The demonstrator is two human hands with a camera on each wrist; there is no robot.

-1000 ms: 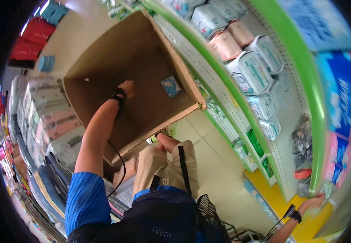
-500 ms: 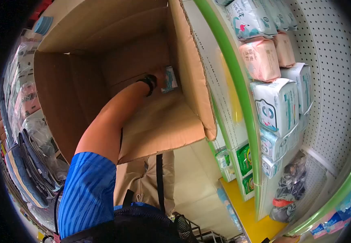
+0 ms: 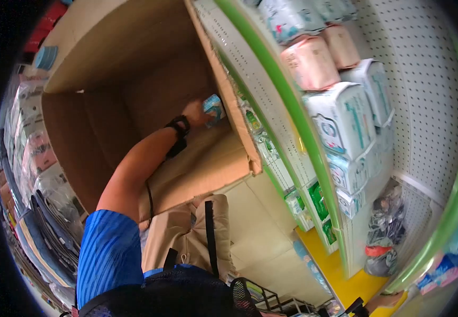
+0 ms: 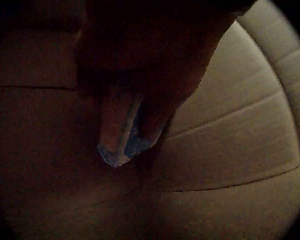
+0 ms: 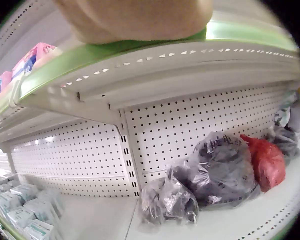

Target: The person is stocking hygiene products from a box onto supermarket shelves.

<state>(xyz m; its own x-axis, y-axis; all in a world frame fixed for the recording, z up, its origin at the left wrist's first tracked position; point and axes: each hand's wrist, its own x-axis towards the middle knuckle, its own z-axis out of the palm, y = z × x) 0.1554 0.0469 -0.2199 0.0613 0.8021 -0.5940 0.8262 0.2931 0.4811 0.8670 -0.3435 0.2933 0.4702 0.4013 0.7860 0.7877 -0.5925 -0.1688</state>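
Inside the large cardboard box [image 3: 171,182], my left hand [image 3: 194,113] grips a small blue-and-white packet [image 3: 213,107]. The left wrist view is dark; below the left hand [image 4: 145,65] the packet [image 4: 122,135] juts out, one corner pointing down over the cardboard. At the lower right of the head view, my right hand [image 3: 391,299] rests at the green front edge [image 3: 424,264] of a shelf. In the right wrist view, only part of the right hand [image 5: 145,20] shows, lying over that green edge, its fingertips out of sight.
Wrapped packs, white [image 3: 345,121] and pink [image 3: 311,63], stand on the shelf to the right of the box. Black plastic bags [image 5: 222,170] and a red bag [image 5: 267,162] lie on a shelf under my right hand. Folded textiles [image 3: 44,238] are stacked at the left.
My left hand has reached toward the right side of the box and taken hold of the packet, now tilted up in its fingers. The right hand stays by the shelf edge.
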